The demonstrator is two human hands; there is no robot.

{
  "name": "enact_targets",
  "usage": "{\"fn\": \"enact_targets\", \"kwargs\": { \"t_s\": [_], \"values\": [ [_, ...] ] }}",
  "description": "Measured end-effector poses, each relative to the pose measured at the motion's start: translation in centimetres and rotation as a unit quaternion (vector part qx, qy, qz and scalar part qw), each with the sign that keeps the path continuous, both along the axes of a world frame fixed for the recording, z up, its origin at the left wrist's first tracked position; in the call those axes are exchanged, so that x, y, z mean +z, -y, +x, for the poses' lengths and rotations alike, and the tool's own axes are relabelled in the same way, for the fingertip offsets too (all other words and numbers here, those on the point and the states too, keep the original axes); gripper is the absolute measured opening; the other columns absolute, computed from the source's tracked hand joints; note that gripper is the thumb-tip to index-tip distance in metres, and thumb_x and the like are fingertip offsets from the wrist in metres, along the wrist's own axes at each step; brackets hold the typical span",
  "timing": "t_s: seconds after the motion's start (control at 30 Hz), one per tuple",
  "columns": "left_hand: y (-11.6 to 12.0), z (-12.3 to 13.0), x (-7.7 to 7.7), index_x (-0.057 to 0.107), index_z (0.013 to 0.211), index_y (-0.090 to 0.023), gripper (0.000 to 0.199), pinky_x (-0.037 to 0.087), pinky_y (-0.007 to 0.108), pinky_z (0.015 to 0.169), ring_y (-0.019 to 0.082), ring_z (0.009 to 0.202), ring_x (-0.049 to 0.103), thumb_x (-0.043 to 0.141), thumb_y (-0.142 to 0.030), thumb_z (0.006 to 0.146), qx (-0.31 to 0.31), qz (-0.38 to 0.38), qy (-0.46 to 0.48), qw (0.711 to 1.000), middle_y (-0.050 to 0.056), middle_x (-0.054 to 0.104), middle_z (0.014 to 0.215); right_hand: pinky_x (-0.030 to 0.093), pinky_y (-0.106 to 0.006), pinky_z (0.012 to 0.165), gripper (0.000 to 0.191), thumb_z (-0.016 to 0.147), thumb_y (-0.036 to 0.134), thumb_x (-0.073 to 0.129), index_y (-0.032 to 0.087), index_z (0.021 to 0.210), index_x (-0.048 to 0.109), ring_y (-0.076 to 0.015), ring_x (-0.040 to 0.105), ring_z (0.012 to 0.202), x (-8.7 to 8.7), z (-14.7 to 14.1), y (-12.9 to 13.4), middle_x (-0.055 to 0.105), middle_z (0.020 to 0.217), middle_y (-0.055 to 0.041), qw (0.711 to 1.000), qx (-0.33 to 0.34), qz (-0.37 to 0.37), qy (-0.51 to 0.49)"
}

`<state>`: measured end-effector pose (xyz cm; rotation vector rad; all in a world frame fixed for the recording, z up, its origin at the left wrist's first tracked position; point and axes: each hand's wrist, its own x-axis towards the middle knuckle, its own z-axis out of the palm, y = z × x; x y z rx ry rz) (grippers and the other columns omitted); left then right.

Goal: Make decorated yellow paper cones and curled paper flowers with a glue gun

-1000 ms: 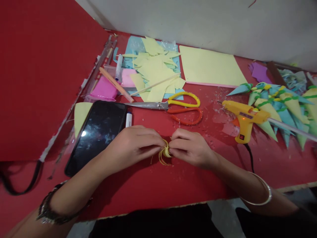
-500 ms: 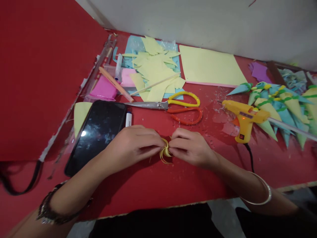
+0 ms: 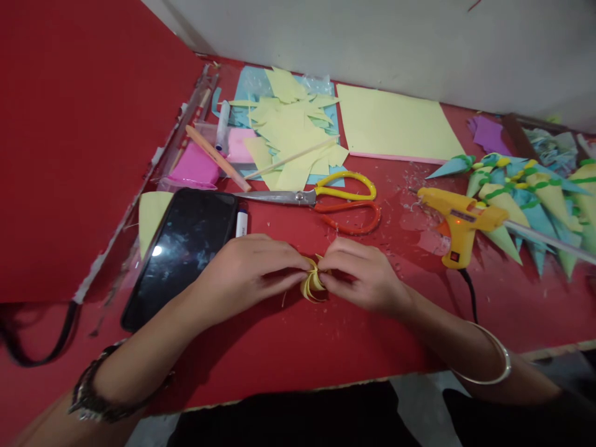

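Between my two hands, just over the red table (image 3: 298, 347), is a small piece of yellow paper cut into curling strips (image 3: 313, 287). My left hand (image 3: 254, 273) pinches it from the left with thumb and fingers. From the right, my right hand (image 3: 365, 273) has its fingertips closed on the same paper. The fingers cover part of the paper. Scissors (image 3: 305, 198) with one yellow and one red handle lie just beyond my hands. Beside my left hand rests a black phone (image 3: 184, 248), with a white marker (image 3: 241, 223) at its edge.
A yellow glue gun (image 3: 459, 217) with its cord lies at the right, near several blue and yellow paper cones (image 3: 535, 205). Yellow paper scraps (image 3: 293, 130) and a yellow sheet (image 3: 398, 121) lie at the back. Pink packets (image 3: 195, 166) sit back left. A wall (image 3: 372, 43) stands behind.
The yellow paper strips have turned a little between my fingertips and more of their flat surface shows. My right fingers have shifted slightly. Everything else has stayed where it was.
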<state>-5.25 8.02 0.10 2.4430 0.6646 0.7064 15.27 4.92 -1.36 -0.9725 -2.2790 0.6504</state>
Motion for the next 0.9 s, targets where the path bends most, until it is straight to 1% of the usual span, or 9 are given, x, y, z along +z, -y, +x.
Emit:
{"fn": "enact_targets", "kwargs": {
  "t_s": [0.17,0.33,0.47,0.67,0.9],
  "values": [
    [0.03,0.15,0.23,0.062,0.078,-0.02,0.012,0.04,0.018,0.06,0.008,0.061,0.061,0.052,-0.023,0.084,0.008,-0.002,-0.015,1.0,-0.004,0.067,0.067,0.039,-0.02,0.056,0.012,0.085,0.024,0.05,0.016,0.08,0.058,-0.0094,0.05,0.063,-0.04,-0.05,0.05,0.056,0.071,-0.0015,1.0,-0.012,0.004,-0.022],
    [0.03,0.13,0.37,0.062,0.078,-0.02,0.011,0.04,0.017,0.062,0.007,0.061,0.06,0.053,-0.021,0.084,-0.001,-0.019,-0.017,1.0,-0.005,0.067,0.068,0.037,-0.019,0.054,0.009,0.084,0.022,0.052,0.017,0.077,0.056,-0.0076,0.047,0.059,-0.11,-0.27,0.02,0.052,0.069,0.0004,0.996,-0.013,-0.022,-0.08],
    [0.1,0.06,0.39,0.061,0.079,-0.02,0.01,0.04,0.017,0.064,0.007,0.062,0.06,0.053,-0.02,0.083,-0.001,-0.029,-0.016,0.999,-0.004,0.067,0.069,0.037,-0.019,0.053,0.007,0.082,0.019,0.055,0.016,0.075,0.056,-0.0075,0.044,0.057,-0.04,-0.44,-0.03,0.051,0.067,0.0007,0.994,-0.011,-0.029,-0.104],
    [0.21,0.01,0.32,0.061,0.08,-0.02,0.007,0.04,0.017,0.064,0.007,0.063,0.059,0.054,-0.02,0.083,-0.008,-0.023,-0.005,1.0,-0.004,0.066,0.07,0.037,-0.02,0.054,0.006,0.082,0.016,0.055,0.017,0.076,0.056,-0.0081,0.044,0.059,-0.05,-0.41,-0.07,0.051,0.067,0.0008,0.993,-0.003,-0.032,-0.116],
    [0.14,0.04,0.06,0.059,0.081,-0.017,0.008,0.042,0.018,0.063,0.01,0.069,0.06,0.052,-0.018,0.084,-0.014,-0.009,0.011,1.0,0.0,0.066,0.076,0.037,-0.02,0.055,0.007,0.082,0.014,0.056,0.016,0.075,0.056,-0.0075,0.044,0.059,-0.05,-0.45,0.03,0.049,0.066,0.0016,0.994,-0.002,-0.023,-0.109]
  ]
}}
